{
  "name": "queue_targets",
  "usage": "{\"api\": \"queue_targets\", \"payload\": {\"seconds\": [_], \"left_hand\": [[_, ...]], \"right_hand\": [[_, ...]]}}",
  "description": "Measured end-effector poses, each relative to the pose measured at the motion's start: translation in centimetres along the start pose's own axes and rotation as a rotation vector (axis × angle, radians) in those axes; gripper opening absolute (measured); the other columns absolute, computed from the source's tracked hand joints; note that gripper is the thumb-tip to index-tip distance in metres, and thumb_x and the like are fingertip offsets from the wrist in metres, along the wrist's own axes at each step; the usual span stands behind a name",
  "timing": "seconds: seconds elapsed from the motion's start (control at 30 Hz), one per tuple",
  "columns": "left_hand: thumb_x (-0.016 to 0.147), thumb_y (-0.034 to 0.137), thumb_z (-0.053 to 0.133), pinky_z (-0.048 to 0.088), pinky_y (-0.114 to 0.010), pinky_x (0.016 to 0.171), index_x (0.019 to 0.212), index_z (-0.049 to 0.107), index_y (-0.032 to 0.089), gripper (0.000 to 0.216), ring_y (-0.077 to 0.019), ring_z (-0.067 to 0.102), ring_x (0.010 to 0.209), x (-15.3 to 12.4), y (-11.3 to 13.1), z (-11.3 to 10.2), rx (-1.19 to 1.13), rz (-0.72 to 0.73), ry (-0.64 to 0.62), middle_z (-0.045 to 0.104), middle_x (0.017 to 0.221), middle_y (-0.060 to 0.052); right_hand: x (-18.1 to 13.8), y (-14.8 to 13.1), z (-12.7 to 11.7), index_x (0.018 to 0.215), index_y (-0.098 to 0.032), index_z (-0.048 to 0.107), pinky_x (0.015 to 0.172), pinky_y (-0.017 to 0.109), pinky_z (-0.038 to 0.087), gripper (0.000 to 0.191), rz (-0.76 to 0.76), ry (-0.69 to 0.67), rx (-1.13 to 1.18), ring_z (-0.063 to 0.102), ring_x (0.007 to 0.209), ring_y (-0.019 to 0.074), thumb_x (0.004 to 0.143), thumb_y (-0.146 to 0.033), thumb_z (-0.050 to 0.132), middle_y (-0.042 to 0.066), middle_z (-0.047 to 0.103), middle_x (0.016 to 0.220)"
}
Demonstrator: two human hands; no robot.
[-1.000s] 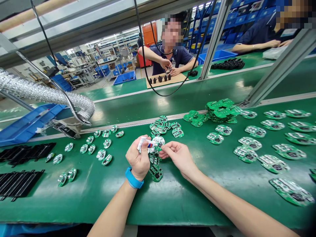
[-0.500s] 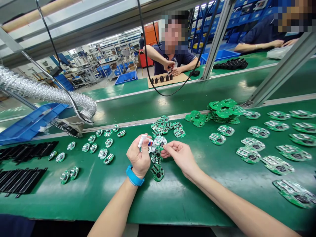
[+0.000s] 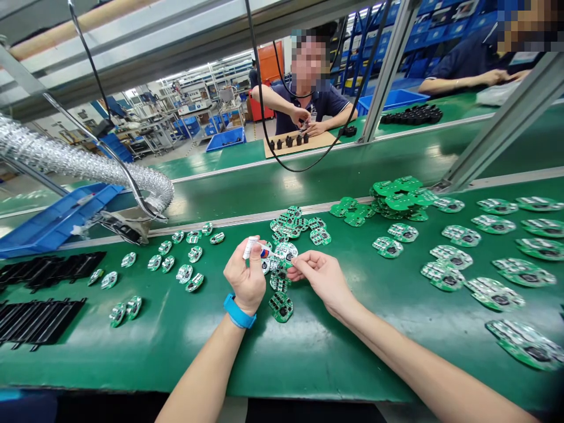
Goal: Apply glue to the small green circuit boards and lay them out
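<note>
My left hand (image 3: pixel 247 279) pinches a small white tube of adhesive (image 3: pixel 254 249) with a red and blue label, and a blue wristband (image 3: pixel 238 311) circles that wrist. My right hand (image 3: pixel 321 277) holds a round green circuit board (image 3: pixel 286 252) by its edge between finger and thumb. The tube's thin tip reaches the board, though the exact contact is too small to tell. Below my hands lies a loose heap of similar green circuit boards (image 3: pixel 278 281), partly hidden by my fingers.
Rows of green boards (image 3: pixel 493 224) cover the green belt (image 3: pixel 335 346) on both sides. Black comb-like trays (image 3: pixel 39 320) lie at left. Behind a metal rail, a co-worker (image 3: pixel 304 106) handles black parts on cardboard. A silver duct (image 3: pixel 79 164) and black cable (image 3: pixel 282 141) cross above.
The white tube has tilted slightly, with its tip staying at the board. Both hands remain in nearly the same place, and the view has shifted a little.
</note>
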State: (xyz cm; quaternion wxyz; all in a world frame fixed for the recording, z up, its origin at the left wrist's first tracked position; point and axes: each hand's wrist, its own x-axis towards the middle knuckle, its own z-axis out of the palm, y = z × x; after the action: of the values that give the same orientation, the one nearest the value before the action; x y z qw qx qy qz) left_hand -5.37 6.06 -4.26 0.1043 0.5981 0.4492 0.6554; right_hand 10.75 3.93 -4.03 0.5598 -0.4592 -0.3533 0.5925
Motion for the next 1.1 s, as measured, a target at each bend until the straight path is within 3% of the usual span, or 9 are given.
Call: {"api": "queue_targets", "payload": {"seconds": [0.2, 0.5, 0.83, 1.1], "left_hand": [[0.104, 0.046, 0.058, 0.062, -0.028, 0.069, 0.112, 0.073, 0.017, 0.034, -0.0167, 0.075, 0.077, -0.1, 0.6, 0.1, -0.02, -0.036, 0.055, 0.08, 0.095, -0.008], [0.104, 0.043, 0.06, 0.063, -0.029, 0.073, 0.114, 0.073, 0.018, 0.03, -0.0178, 0.077, 0.08, -0.9, 0.6, 0.2, -0.019, 0.011, -0.026, 0.081, 0.097, -0.009], [0.104, 0.044, 0.06, 0.062, -0.028, 0.071, 0.114, 0.074, 0.018, 0.031, -0.015, 0.074, 0.073, -0.1, 0.1, 0.1, -0.013, -0.002, 0.023, 0.08, 0.095, -0.008], [0.104, 0.046, 0.058, 0.061, -0.026, 0.066, 0.11, 0.074, 0.017, 0.033, -0.0173, 0.077, 0.077, 0.1, 1.2, 0.1, 0.008, -0.023, 0.077, 0.08, 0.093, -0.008]], "right_hand": [[0.0, 0.1, 0.1, 0.069, -0.017, 0.07, 0.063, 0.03, 0.06, 0.047, -0.021, -0.024, -0.033, 0.071, 0.058, 0.0176, 0.062, -0.058, 0.092, 0.007, 0.075, 0.063], [-0.4, 0.4, 0.3, 0.068, -0.019, 0.069, 0.064, 0.032, 0.061, 0.045, -0.054, -0.07, -0.067, 0.071, 0.058, 0.0181, 0.064, -0.059, 0.091, 0.005, 0.074, 0.063], [-0.3, 0.3, 0.2, 0.068, -0.019, 0.069, 0.064, 0.031, 0.062, 0.045, -0.063, -0.06, -0.074, 0.07, 0.058, 0.0174, 0.065, -0.058, 0.09, 0.005, 0.074, 0.062], [-0.3, 0.4, 0.2, 0.068, -0.019, 0.069, 0.065, 0.033, 0.063, 0.046, -0.067, -0.065, -0.076, 0.071, 0.059, 0.0188, 0.064, -0.06, 0.09, 0.005, 0.073, 0.063]]}}
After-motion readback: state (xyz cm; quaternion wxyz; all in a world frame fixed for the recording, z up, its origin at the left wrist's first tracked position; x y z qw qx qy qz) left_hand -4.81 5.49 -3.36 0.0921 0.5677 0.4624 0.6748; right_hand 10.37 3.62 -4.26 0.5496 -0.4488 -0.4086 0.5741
